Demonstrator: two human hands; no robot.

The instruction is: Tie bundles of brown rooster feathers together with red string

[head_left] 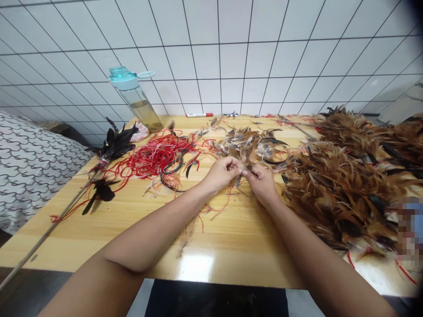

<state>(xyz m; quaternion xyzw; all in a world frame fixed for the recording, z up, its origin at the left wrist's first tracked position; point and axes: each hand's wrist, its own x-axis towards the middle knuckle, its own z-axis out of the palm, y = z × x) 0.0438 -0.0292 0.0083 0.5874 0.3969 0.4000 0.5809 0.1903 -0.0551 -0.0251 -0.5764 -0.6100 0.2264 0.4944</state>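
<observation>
Both hands meet over the middle of the wooden table (132,229). My left hand (222,172) is closed in a pinch, fingertips gripping a small bunch of brown feathers (238,174). My right hand (262,181) is closed too, thumb and fingers pinching the same bunch from the right. A loose red string (216,207) trails on the table under the hands. Just beyond the fingers lies a small heap of loose feathers (251,143).
A large pile of brown feathers (350,176) fills the right side. A tangle of red string (157,156) with scissors lies left of centre. A thin stick with dark feathers (102,160) slants at left. A water bottle (137,99) and a red marker (199,115) stand by the tiled wall.
</observation>
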